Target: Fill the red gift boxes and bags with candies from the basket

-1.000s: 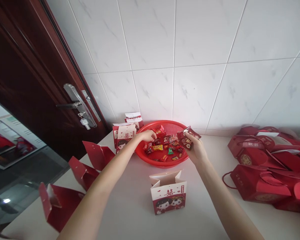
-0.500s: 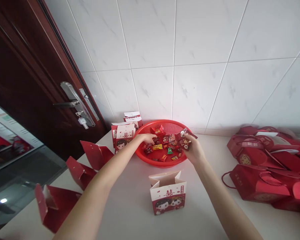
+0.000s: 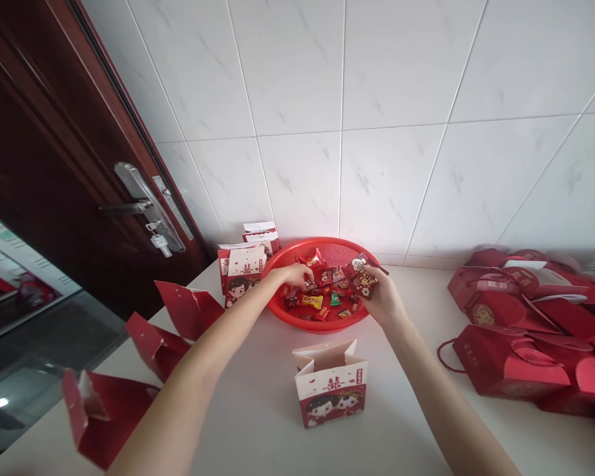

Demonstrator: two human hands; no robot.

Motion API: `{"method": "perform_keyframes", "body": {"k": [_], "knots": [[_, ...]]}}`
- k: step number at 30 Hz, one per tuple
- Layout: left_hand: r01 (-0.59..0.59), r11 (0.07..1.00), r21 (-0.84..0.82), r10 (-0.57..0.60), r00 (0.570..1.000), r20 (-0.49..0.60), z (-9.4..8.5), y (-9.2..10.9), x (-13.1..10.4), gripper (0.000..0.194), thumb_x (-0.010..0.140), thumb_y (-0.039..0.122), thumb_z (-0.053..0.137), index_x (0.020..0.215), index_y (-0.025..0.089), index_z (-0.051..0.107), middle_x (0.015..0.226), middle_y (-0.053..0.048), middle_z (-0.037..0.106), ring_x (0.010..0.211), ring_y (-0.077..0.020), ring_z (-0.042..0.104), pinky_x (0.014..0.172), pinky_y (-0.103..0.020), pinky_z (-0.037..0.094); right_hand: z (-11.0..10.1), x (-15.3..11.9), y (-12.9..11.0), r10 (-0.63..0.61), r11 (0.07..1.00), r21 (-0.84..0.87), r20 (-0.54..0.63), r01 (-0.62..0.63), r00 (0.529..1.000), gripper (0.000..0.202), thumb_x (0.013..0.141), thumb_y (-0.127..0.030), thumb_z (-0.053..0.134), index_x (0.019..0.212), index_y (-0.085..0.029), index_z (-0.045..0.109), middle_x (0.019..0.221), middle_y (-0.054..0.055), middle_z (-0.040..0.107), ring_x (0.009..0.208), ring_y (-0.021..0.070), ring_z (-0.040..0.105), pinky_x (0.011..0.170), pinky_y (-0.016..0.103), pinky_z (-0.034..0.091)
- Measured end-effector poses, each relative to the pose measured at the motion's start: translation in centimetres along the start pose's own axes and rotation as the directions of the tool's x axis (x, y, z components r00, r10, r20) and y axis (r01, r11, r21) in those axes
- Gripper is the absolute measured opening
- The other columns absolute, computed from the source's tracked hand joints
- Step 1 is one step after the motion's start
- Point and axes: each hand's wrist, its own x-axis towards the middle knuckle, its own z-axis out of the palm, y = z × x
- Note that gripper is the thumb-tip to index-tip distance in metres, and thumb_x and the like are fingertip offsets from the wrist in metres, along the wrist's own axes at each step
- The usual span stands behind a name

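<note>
A red plastic basket (image 3: 282,314) stands against the wall with several wrapped candies inside, among them a yellow one (image 3: 312,301) and a green one (image 3: 334,299). My left hand (image 3: 297,274) reaches over its left side, fingers closed among the candies; what they pinch is too small to make out. At the right rim, my right hand (image 3: 384,296) grips dark red printed packets (image 3: 363,281) between thumb and fingers. Nearer to me, an open-topped paper gift bag (image 3: 331,390) stands upright, white above and red below, with two cartoon figures.
Several red paper bags (image 3: 112,413) line the table's left edge. Behind them, more printed bags (image 3: 242,268) stand by the wall. Red gift boxes with cord handles (image 3: 513,363) crowd the right side. A dark wooden door (image 3: 54,132) is at the left.
My left hand's fingers have drawn together among the candies, and the yellow candy has shifted slightly. My right hand still holds the packets. The whole view has moved a little.
</note>
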Motion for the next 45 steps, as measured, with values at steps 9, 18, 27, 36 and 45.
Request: {"method": "perform_keyframes", "body": {"k": [9, 18, 27, 36, 45], "knots": [[-0.030, 0.999, 0.022, 0.035, 0.969, -0.246, -0.4, 0.0, -0.6, 0.047, 0.076, 0.010, 0.067, 0.122, 0.021, 0.068, 0.108, -0.005, 0.075, 0.099, -0.0213, 0.070, 0.083, -0.024, 0.052, -0.5, 0.5, 0.2, 0.008, 0.999, 0.034, 0.004, -0.008, 1.000, 0.008, 0.068, -0.015, 0.070, 0.076, -0.016, 0.073, 0.075, 0.004, 0.077, 0.064, 0.0175, 0.071, 0.059, 0.025, 0.059], [-0.078, 0.995, 0.056, 0.079, 0.997, -0.017, -0.1, 1.5, -1.1, 0.041, 0.065, 0.025, 0.082, 0.105, 0.023, 0.074, 0.094, 0.000, 0.076, 0.082, -0.0194, 0.071, 0.070, -0.023, 0.052, -0.9, 1.3, 0.6, 0.006, 0.998, 0.057, 0.018, -0.007, 1.000, 0.008, 0.072, -0.013, 0.069, 0.078, -0.016, 0.072, 0.076, 0.005, 0.078, 0.065, 0.0184, 0.072, 0.060, 0.026, 0.060], [-0.043, 0.996, 0.076, 0.044, 0.999, -0.015, 0.9, 1.5, -0.9, 0.047, 0.070, 0.031, 0.080, 0.114, 0.022, 0.068, 0.097, -0.004, 0.075, 0.071, -0.0193, 0.069, 0.064, -0.025, 0.049, -0.9, 1.1, 0.4, 0.020, 0.997, 0.069, 0.018, -0.021, 1.000, 0.007, 0.073, -0.011, 0.069, 0.078, -0.014, 0.072, 0.073, 0.006, 0.077, 0.062, 0.0177, 0.072, 0.057, 0.026, 0.060], [-0.122, 0.992, 0.024, 0.124, 0.948, -0.293, 0.2, 1.8, -1.0, 0.032, 0.091, 0.024, 0.058, 0.122, 0.019, 0.066, 0.107, -0.008, 0.076, 0.097, -0.0219, 0.070, 0.081, -0.027, 0.049, -0.5, 0.7, 0.2, 0.027, 0.995, 0.100, -0.006, -0.026, 1.000, 0.007, 0.076, -0.010, 0.065, 0.078, -0.014, 0.071, 0.073, 0.006, 0.077, 0.061, 0.0171, 0.071, 0.056, 0.025, 0.060], [-0.395, 0.909, 0.135, 0.412, 0.901, -0.139, 0.6, 6.7, 0.5, 0.035, 0.083, 0.029, 0.073, 0.117, 0.022, 0.072, 0.119, -0.005, 0.072, 0.106, -0.0217, 0.067, 0.089, -0.026, 0.050, -0.7, 0.9, -0.2, -0.024, 0.976, 0.214, -0.082, 0.041, 0.996, 0.009, 0.077, -0.012, 0.060, 0.076, -0.018, 0.067, 0.073, 0.002, 0.075, 0.065, 0.0149, 0.071, 0.059, 0.024, 0.059]]}}
